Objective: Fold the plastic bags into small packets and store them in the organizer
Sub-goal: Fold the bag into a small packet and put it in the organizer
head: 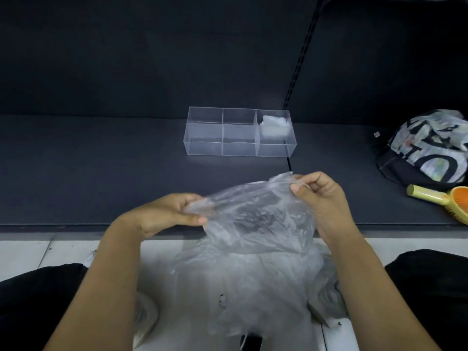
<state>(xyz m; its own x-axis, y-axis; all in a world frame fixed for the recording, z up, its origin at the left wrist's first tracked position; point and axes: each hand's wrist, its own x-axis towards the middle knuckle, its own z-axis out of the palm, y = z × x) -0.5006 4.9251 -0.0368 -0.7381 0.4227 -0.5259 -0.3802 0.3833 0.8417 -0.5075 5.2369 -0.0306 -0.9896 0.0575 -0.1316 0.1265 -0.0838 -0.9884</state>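
A clear, crumpled plastic bag (255, 219) is held up over the shelf's front edge. My left hand (169, 214) pinches its left edge and my right hand (321, 196) pinches its upper right corner. Below it, a heap of more clear plastic bags (248, 287) lies on the floor between my knees. A clear organizer (239, 133) with several compartments stands on the dark shelf beyond my hands. Its back right compartment holds one white folded packet (274, 125); the other compartments look empty.
The dark shelf (101, 173) runs across the view with a dark back panel behind. At the right lie a black-and-white printed cap (428, 150) and a yellow hairbrush (440, 201) with an orange pad. White floor tiles (38, 249) lie below the shelf edge.
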